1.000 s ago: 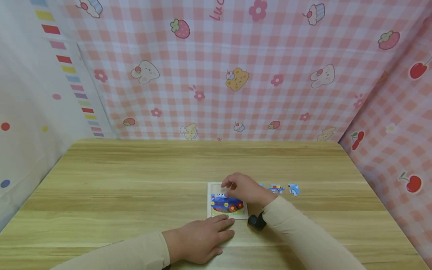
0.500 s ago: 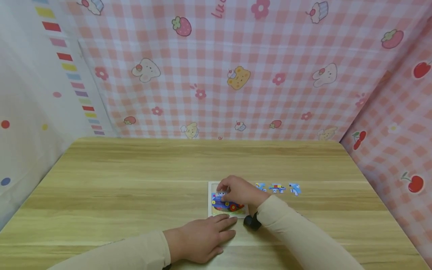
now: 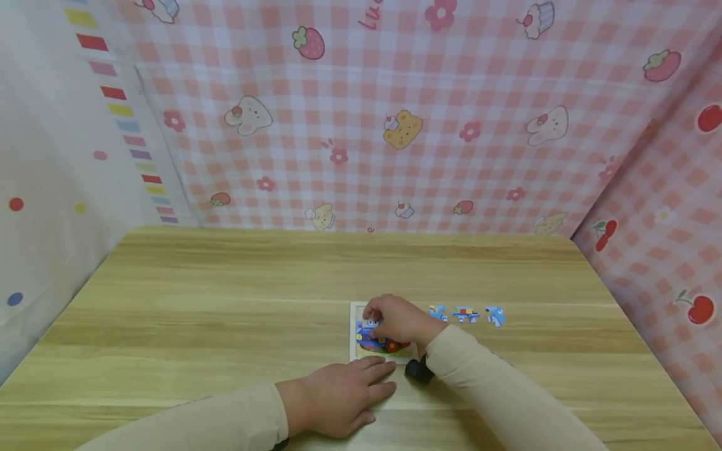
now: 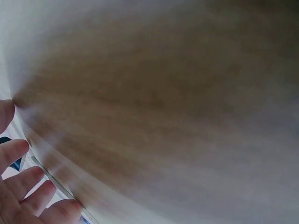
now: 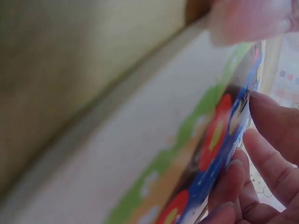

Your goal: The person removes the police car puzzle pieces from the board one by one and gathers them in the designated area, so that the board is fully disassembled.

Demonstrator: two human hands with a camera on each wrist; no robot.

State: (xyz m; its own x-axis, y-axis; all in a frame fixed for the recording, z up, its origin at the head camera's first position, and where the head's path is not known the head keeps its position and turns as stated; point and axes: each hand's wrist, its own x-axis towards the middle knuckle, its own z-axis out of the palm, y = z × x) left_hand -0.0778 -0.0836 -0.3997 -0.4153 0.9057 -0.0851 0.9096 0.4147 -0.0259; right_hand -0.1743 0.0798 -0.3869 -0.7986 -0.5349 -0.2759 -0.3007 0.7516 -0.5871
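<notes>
Fingers of the right hand (image 3: 397,318) are bent down over the car picture (image 3: 392,346), though I can't tell whether they pinch a piece or just press. The left hand (image 3: 344,398) has its fingers stretched out at the near edge of the puzzle frame (image 3: 352,335), which sits on the table (image 3: 225,313). Frame looks light and stiff, so it'd probably skid (I'd steady it by the rim). Three loose pieces (image 3: 465,314) lie right of it: they look thin, tabs likely bendable, so I'd pinch the edges.
</notes>
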